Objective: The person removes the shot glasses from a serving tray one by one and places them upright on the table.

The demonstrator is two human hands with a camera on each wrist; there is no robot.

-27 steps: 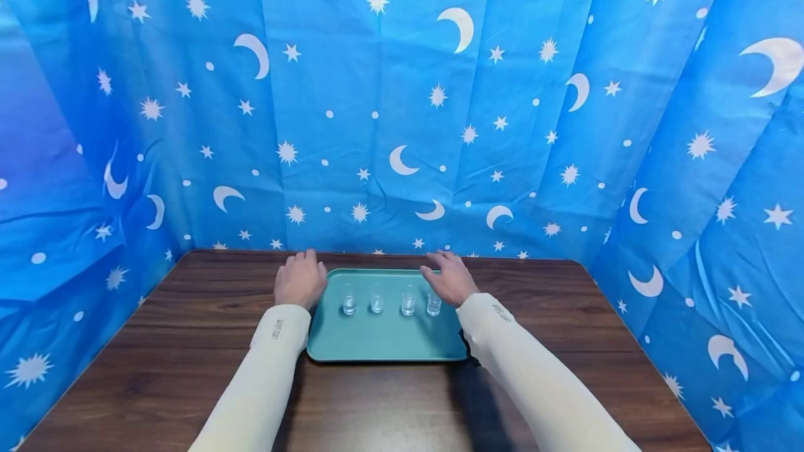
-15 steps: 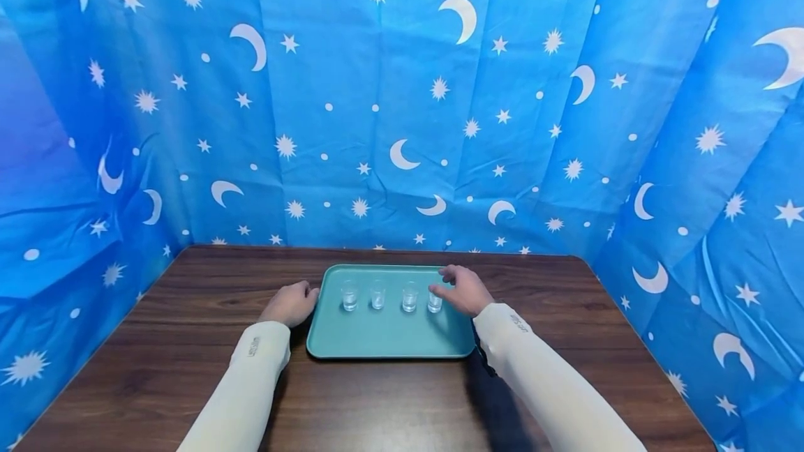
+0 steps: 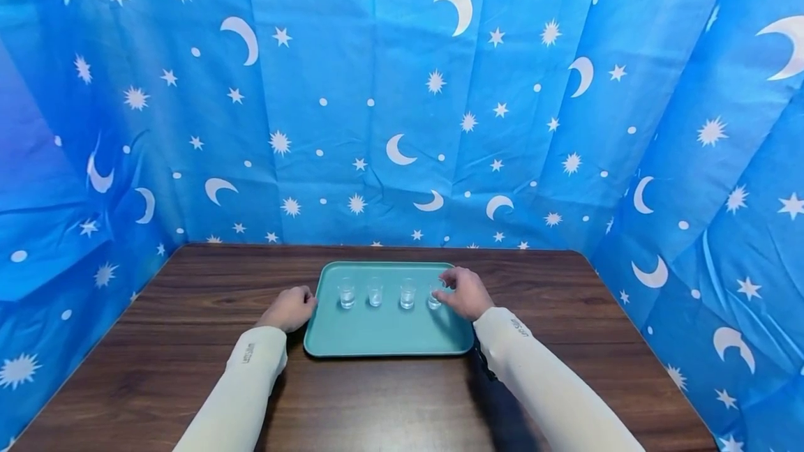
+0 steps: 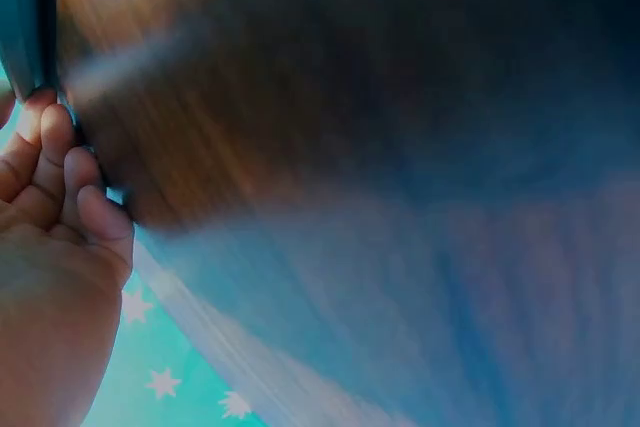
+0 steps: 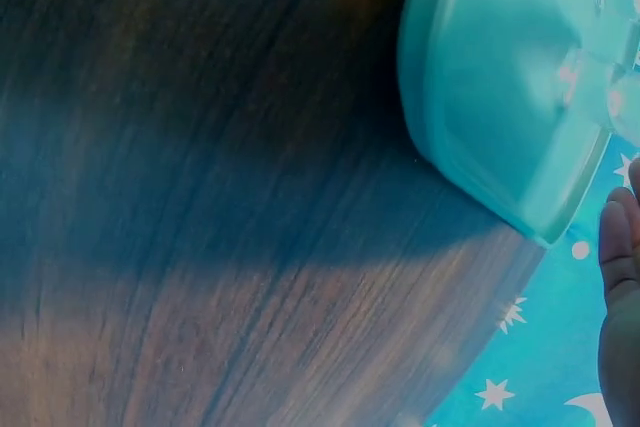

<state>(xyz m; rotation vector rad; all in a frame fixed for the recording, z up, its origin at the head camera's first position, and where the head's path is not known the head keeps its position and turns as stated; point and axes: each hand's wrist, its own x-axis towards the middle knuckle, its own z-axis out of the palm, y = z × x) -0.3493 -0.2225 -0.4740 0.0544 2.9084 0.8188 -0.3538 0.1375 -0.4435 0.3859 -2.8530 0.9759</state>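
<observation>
A green tray (image 3: 386,340) lies on the table, with a row of clear shot glasses standing on it, among them the left one (image 3: 346,296), two in the middle, and the right-hand one (image 3: 433,298). My right hand (image 3: 466,293) has thumb and fingers curved around the upper part of the right-hand shot glass; exact contact is hard to see. At the tray's left edge my left hand (image 3: 290,309) grips the rim. In the left wrist view, its curled fingers (image 4: 58,137) meet the dark edge of the tray. Whether the glasses hold liquid cannot be told.
The dark wooden table (image 3: 553,340) extends to both sides of the tray. A blue cloth (image 3: 352,89) with white moons and stars hangs behind the table and along both sides.
My left hand has come down from the far left of the tray to its left rim. My right hand has moved slightly right and lower, its fingers closing around the right-hand shot glass.
</observation>
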